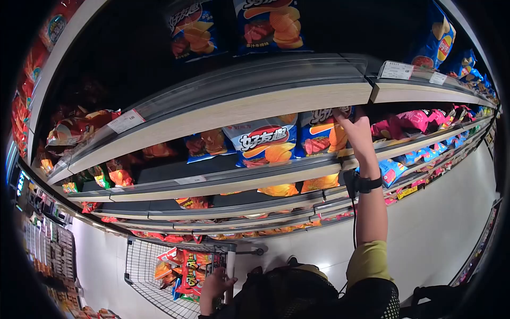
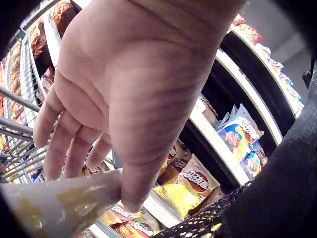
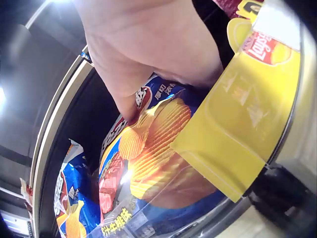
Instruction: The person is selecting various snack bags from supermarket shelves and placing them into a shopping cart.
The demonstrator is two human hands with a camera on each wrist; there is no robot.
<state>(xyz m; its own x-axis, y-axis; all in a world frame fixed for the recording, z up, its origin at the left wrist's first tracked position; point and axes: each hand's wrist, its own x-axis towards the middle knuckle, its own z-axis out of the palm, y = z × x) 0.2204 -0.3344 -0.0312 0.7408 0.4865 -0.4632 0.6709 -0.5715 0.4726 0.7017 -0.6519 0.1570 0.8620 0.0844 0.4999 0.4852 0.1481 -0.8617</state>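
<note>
My right hand (image 1: pixel 357 133) reaches into a shelf and grips a blue bag of potato chips (image 3: pixel 163 153) near its top. In the right wrist view the thumb lies over the bag's front, while the fingertips are hidden behind it. Beside that bag stands another blue chip bag (image 1: pixel 265 146), with a white-lettered logo. Down at the shopping cart, my left hand (image 1: pixel 215 287) holds the handle (image 2: pixel 59 203), thumb on one side and fingers on the other. Red and orange snack bags (image 1: pixel 191 268) lie in the cart (image 1: pixel 139 266).
A clear shelf lip with a yellow Lay's card (image 3: pixel 242 109) stands in front of the gripped bag. Above runs another shelf edge (image 1: pixel 255 106) with price tags. Pink bags (image 1: pixel 411 121) fill the shelf to the right. Pale floor (image 1: pixel 441 223) extends along the aisle.
</note>
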